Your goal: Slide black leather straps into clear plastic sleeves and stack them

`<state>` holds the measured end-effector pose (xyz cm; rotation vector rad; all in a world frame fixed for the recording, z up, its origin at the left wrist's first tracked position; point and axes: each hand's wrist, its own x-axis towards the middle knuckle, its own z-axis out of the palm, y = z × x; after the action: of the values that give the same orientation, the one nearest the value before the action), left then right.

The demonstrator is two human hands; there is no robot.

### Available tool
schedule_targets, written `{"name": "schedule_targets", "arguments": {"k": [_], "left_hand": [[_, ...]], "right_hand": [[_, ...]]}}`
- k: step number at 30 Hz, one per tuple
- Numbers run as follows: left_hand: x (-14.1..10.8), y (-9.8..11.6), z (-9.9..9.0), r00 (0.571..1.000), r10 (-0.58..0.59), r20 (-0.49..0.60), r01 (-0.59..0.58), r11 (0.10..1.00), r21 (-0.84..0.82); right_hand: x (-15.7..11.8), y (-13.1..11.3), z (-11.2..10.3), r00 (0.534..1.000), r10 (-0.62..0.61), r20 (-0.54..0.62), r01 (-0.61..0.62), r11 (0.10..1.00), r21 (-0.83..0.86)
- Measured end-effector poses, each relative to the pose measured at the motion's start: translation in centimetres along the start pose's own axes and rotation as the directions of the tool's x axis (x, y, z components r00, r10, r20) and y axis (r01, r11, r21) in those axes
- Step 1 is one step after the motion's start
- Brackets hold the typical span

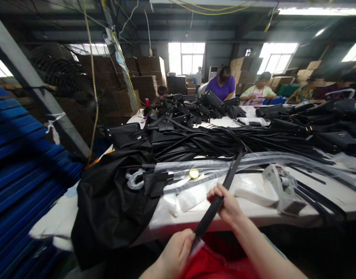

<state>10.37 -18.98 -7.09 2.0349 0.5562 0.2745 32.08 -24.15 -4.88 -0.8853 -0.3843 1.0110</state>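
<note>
A long black strap runs slantwise from my lap up over the table. Near its lower end, my left hand is closed on it, thumb along the edge. Higher up, my right hand has its fingers wrapped round the same strap. The strap's far end reaches a broad heap of thin black straps. A clear plastic piece shows by my left hand. Close to my right hand lie white plastic bags and grey-clear plastic strips.
A white tape dispenser-like device stands at right. Black material drapes over the table's left edge, near a clear coil and a yellow-rimmed round item. Black bags pile behind. Blue stacked panels stand left. People work across the table.
</note>
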Motion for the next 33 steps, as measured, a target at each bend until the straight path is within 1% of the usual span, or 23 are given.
{"name": "schedule_targets", "arguments": {"k": [2,3,4,6,8,9,10,11,12,13,15,16,18,19,21,24,25,27,29,30,31,33], "left_hand": [[-0.4,-0.2,-0.2,1.0,-0.014,-0.011,0.014,1.0,-0.007],[-0.4,-0.2,-0.3,0.999,-0.019,-0.029,0.019,0.999,-0.026],[-0.2,-0.1,-0.3,0.999,-0.021,-0.049,0.019,0.999,-0.05],[0.3,0.1,-0.2,0.996,-0.018,-0.092,0.01,0.996,-0.092],[0.9,0.3,-0.2,0.988,-0.007,-0.153,-0.011,0.993,-0.113],[1.0,0.4,-0.2,0.983,0.011,-0.186,-0.033,0.993,-0.114],[1.1,0.3,-0.2,0.976,0.027,-0.214,-0.052,0.993,-0.111],[1.0,0.2,-0.3,0.973,0.042,-0.229,-0.067,0.992,-0.103],[0.8,0.0,-0.5,0.973,0.054,-0.225,-0.077,0.993,-0.092],[0.5,-0.2,-0.6,0.977,0.061,-0.206,-0.078,0.994,-0.078],[0.0,-0.5,-0.8,0.988,0.047,-0.15,-0.055,0.997,-0.046],[-0.2,-0.5,-0.9,0.991,0.039,-0.128,-0.044,0.999,-0.031],[-0.1,-0.4,-0.9,0.995,0.013,-0.1,-0.017,0.999,-0.033],[0.1,-0.2,-0.7,0.996,-0.014,-0.089,0.009,0.998,-0.055],[0.6,0.3,-0.4,0.996,-0.07,-0.06,0.063,0.992,-0.111],[1.5,0.9,0.4,0.992,-0.121,-0.032,0.113,0.978,-0.178],[1.7,1.0,0.7,0.991,-0.127,-0.028,0.119,0.973,-0.196],[1.8,1.0,1.3,0.991,-0.137,-0.004,0.132,0.961,-0.242],[1.5,0.8,1.7,0.991,-0.135,0.017,0.135,0.951,-0.278],[1.3,0.6,1.9,0.99,-0.137,0.018,0.137,0.948,-0.288],[1.1,0.5,2.1,0.989,-0.146,0.011,0.143,0.945,-0.294],[0.7,0.1,2.4,0.983,-0.181,0.001,0.173,0.94,-0.292]], "right_hand": [[2.2,-2.0,-0.9,0.995,-0.081,-0.059,0.083,0.996,0.022],[2.8,-2.4,-0.8,0.994,-0.094,-0.055,0.095,0.995,0.013],[2.9,-2.2,-0.4,0.994,-0.098,-0.044,0.098,0.995,-0.002],[1.8,-0.4,1.5,0.997,-0.08,0.0,0.08,0.996,-0.045],[-0.2,2.3,3.9,0.996,-0.014,0.09,0.023,0.995,-0.095],[-1.2,3.4,4.9,0.987,0.044,0.155,-0.026,0.992,-0.12],[-1.9,4.2,5.7,0.967,0.105,0.233,-0.072,0.987,-0.144],[-2.2,4.4,6.0,0.953,0.134,0.271,-0.095,0.984,-0.153],[-2.0,4.2,6.0,0.951,0.135,0.279,-0.097,0.985,-0.146],[-1.3,3.4,5.4,0.963,0.103,0.25,-0.074,0.99,-0.122],[0.9,1.1,3.5,0.993,-0.008,0.12,0.015,0.998,-0.061],[2.0,0.0,2.3,0.997,-0.053,0.063,0.056,0.997,-0.049],[3.7,-1.3,0.4,0.995,-0.1,-0.01,0.099,0.993,-0.064],[3.9,-1.3,-0.1,0.995,-0.093,-0.018,0.091,0.991,-0.095],[3.0,-0.4,-0.2,0.999,-0.038,0.007,0.039,0.984,-0.174],[-0.7,2.3,1.1,0.995,0.064,0.08,-0.041,0.964,-0.264],[-2.1,3.1,1.7,0.988,0.08,0.13,-0.039,0.956,-0.292],[-4.5,4.2,2.3,0.96,0.089,0.267,0.012,0.935,-0.355],[-5.7,4.4,2.3,0.919,0.12,0.376,0.039,0.921,-0.388],[-5.6,4.3,2.0,0.909,0.141,0.392,0.027,0.919,-0.393],[-5.2,4.0,1.5,0.917,0.158,0.367,-0.009,0.927,-0.375],[-3.4,3.0,0.3,0.963,0.142,0.228,-0.078,0.96,-0.268]]}}
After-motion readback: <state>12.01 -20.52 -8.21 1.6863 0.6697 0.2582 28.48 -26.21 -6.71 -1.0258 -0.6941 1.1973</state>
